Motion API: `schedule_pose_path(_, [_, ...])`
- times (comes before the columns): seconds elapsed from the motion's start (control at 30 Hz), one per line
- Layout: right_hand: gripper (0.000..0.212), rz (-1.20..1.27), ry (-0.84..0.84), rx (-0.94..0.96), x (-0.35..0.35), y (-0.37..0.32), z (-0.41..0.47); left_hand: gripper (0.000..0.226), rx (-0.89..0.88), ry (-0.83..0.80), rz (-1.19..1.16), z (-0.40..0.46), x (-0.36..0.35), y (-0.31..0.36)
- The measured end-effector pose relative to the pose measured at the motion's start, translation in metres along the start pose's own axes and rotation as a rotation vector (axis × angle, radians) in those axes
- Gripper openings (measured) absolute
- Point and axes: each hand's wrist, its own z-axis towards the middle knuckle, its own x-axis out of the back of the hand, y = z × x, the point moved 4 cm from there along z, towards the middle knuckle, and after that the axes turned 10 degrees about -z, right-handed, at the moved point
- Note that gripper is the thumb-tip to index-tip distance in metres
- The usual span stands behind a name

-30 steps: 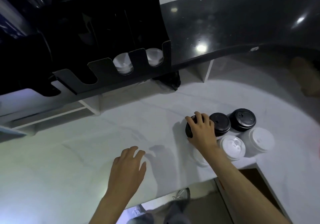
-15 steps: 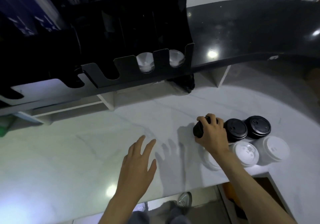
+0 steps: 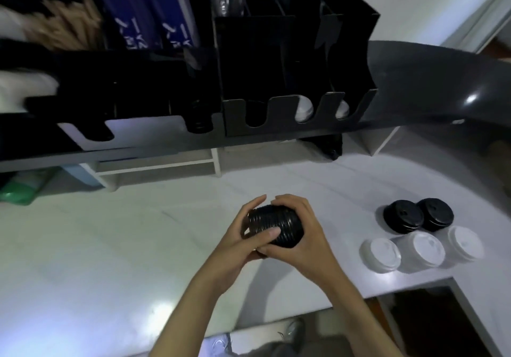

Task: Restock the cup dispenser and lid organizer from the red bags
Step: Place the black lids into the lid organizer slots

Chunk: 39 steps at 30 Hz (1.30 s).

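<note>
The left hand (image 3: 237, 235) and the right hand (image 3: 301, 235) were both wrapped round a stack of black lids (image 3: 272, 225), held on its side above the white counter (image 3: 110, 246), near its front edge. The left thumb lay across the ribbed side of the stack and the right fingers curled over its top, so the stack was squeezed from both ends.

The lids looked like thin plastic: light, a little springy, smooth at the rims, and only nested, not joined. Held by one end, such a stack would likely fan out or shed lids; pressing it end to end, as here, seemed the safer grip.

To the right on the counter sat two more black stacks (image 3: 417, 215) and, nearer, three white lid stacks (image 3: 420, 250), all well apart from the hands. On the far side stood the black lid organizer (image 3: 298, 119), with white lids showing in two of its right-hand slots and the slot to their left looking empty. No red bag was in view.
</note>
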Motion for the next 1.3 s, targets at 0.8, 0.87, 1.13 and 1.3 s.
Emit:
schedule_pose_path(0.8, [0.077, 0.178, -0.281, -0.196, -0.082, -0.031, 0.008, 0.074, -0.23, 0.09, 0.138, -0.055, 0.118, 0.025])
schedule_pose_path(0.87, [0.077, 0.198, -0.257, -0.197, -0.074, -0.025, 0.012, 0.072, -0.239, 0.088, 0.168, -0.047, 0.109, 0.028])
schedule_pose_path(1.13, [0.076, 0.323, -0.26, -0.171, -0.037, -0.014, 0.041, 0.067, -0.259, 0.132, 0.149, -0.022, 0.076, 0.046])
schedule_pose_path(1.3, [0.073, 0.357, -0.183, -0.072, -0.014, -0.025, 0.077, 0.07, -0.361, 0.271, 0.033, -0.011, 0.073, 0.06])
